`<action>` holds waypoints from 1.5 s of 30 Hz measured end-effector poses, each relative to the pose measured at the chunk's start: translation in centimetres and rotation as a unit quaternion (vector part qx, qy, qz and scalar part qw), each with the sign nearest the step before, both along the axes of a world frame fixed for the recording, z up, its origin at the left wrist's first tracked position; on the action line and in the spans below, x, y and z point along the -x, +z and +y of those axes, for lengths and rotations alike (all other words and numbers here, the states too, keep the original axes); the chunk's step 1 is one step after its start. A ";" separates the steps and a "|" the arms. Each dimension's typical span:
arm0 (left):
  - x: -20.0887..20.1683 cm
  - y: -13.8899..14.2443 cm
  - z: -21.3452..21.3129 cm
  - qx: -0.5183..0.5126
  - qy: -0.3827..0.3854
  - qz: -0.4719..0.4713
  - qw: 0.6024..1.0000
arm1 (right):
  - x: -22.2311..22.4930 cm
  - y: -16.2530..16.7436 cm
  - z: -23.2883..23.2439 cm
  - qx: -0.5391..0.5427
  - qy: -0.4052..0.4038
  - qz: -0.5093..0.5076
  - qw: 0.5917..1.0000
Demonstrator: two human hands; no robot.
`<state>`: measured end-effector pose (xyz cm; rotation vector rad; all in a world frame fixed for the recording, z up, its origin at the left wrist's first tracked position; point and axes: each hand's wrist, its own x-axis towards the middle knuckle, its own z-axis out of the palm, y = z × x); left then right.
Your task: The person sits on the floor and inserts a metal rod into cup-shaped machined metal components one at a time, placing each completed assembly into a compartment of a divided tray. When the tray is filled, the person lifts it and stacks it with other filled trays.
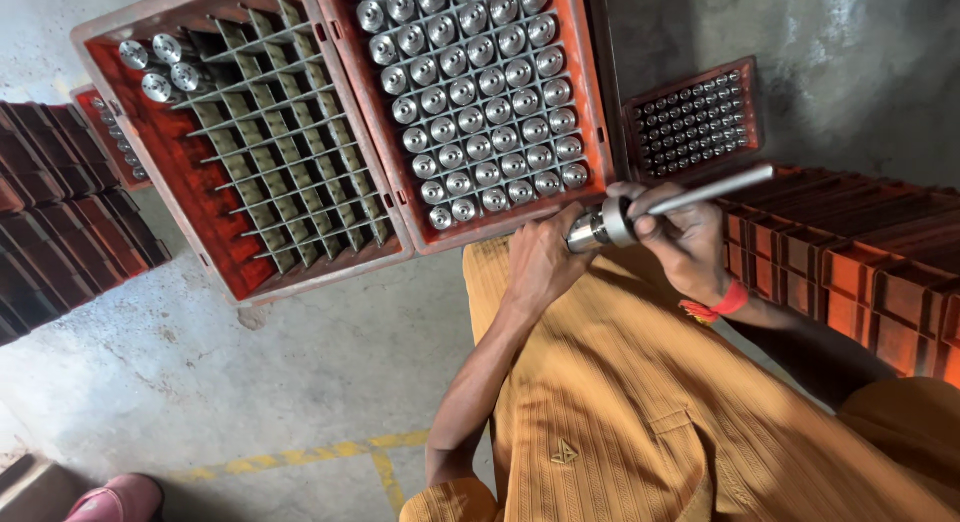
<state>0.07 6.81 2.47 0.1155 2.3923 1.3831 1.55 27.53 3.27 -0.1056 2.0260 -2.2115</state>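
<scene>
My left hand (543, 258) grips a shiny metal cylinder part (588, 232) just below the front edge of a red crate. My right hand (688, 237), with a red band at the wrist, holds a long metal rod (712, 190) with a round collar (620, 220) pressed against the end of that part. The red crate (592, 102) above my hands is filled with several rows of the same metal parts (480, 92) standing in a grid divider.
A second red crate (150, 132) at the left holds a mostly bare grid divider and a few metal parts (160, 67) in its far corner. A small red tray (745, 107) of parts lies at the right. Stacked red crates (860, 272) stand right, more (60, 212) left. Concrete floor with yellow line (300, 454).
</scene>
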 end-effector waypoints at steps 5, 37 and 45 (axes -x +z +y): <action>-0.3 -0.6 0.3 0.011 -0.087 -0.037 0.995 | -1.0 -1.6 1.5 0.007 0.085 -0.016 0.996; 22.6 -12.5 -12.1 0.066 0.233 0.318 0.916 | -5.9 -10.1 6.2 0.045 -0.216 -0.110 0.969; 16.5 -11.6 -34.5 0.373 0.340 0.037 0.863 | -8.6 -10.5 4.7 -0.048 -0.219 -0.289 0.931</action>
